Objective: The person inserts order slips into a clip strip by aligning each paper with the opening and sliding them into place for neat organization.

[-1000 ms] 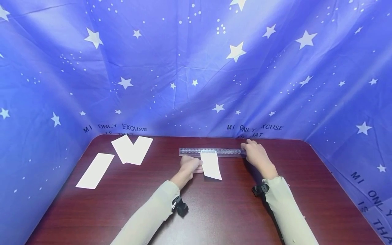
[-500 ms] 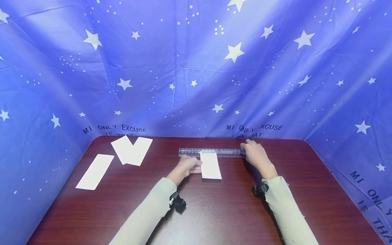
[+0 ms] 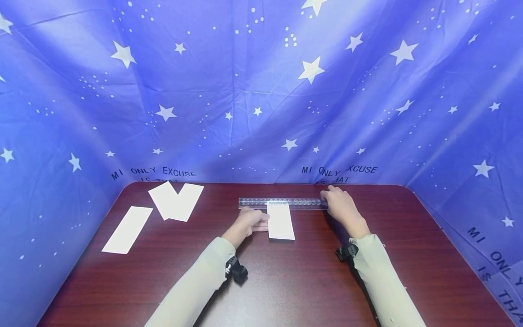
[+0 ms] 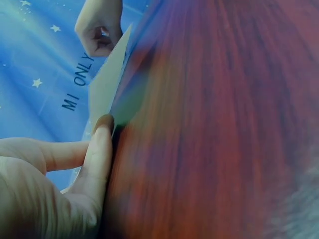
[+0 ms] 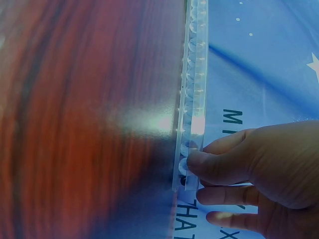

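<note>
My left hand (image 3: 247,221) pinches the left edge of a white paper card (image 3: 281,222). In the left wrist view the thumb and a finger meet at the card (image 4: 105,89), which slants up off the table. At its far end the card meets a clear plastic ruler-like strip (image 3: 253,203) with a row of round shapes along it. Whether the card lies over, under or in the strip cannot be told. My right hand (image 3: 344,208) grips the strip's right end; in the right wrist view the thumb presses on the strip (image 5: 192,107) near its end.
Two overlapping white cards (image 3: 185,202) form a V at the back left of the dark red wood table (image 3: 278,281). Another white card (image 3: 127,230) lies nearer, by the left edge. A blue star-printed curtain (image 3: 237,91) stands around the table's back and sides.
The card was bowed with a curling lower edge a second ago and is now straighter. My left hand has shifted slightly left; the right hand and strip have stayed put.
</note>
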Demonstrator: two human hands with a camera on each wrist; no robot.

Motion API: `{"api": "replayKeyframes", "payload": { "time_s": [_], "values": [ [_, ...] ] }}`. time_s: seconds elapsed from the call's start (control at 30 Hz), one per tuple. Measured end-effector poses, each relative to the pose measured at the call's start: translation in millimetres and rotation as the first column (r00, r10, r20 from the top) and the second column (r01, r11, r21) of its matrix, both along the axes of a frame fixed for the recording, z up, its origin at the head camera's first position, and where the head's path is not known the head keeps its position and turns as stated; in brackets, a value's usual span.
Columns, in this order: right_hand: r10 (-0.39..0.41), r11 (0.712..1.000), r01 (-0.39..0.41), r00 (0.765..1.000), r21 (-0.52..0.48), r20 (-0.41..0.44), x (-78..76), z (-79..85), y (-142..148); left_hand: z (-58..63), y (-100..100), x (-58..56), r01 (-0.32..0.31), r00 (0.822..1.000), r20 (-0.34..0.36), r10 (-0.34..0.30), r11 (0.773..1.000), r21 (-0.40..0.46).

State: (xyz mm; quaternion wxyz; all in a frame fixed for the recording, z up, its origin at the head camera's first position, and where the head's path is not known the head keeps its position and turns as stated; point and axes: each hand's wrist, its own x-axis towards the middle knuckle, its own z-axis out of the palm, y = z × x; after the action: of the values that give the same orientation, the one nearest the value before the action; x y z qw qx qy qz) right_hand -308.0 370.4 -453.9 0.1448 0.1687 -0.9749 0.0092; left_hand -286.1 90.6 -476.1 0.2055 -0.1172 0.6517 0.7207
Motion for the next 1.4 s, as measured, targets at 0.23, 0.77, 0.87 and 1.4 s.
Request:
{"api": "replayKeyframes", "payload": {
  "time_s": [0.23, 0.77, 0.87, 1.4],
  "values": [
    [0.006, 1.0, -0.006, 1.0, -0.009, -0.011, 0.4, -0.7, 0.6, -5.1, 3.0, 2.4, -0.093, 0.996, -0.014, 0.094, 0.996, 0.015],
    [0.013, 1.0, -0.013, 1.0, -0.012, -0.023, 0.0, -1.8, 0.5, -4.3, -6.2, -4.4, 0.05, 0.998, 0.027, -0.049, 0.998, -0.039],
    [0.007, 1.0, -0.007, 1.0, -0.01, -0.015, -0.4, -1.3, 0.9, -4.3, -5.4, -4.1, 0.031, 0.999, 0.02, -0.031, 0.999, -0.038],
    [-0.01, 1.0, 0.01, 1.0, -0.006, -0.004, -0.7, -1.3, 0.5, -2.4, -4.4, 2.8, -0.073, 0.997, -0.013, 0.073, 0.997, -0.012]
  ]
}}
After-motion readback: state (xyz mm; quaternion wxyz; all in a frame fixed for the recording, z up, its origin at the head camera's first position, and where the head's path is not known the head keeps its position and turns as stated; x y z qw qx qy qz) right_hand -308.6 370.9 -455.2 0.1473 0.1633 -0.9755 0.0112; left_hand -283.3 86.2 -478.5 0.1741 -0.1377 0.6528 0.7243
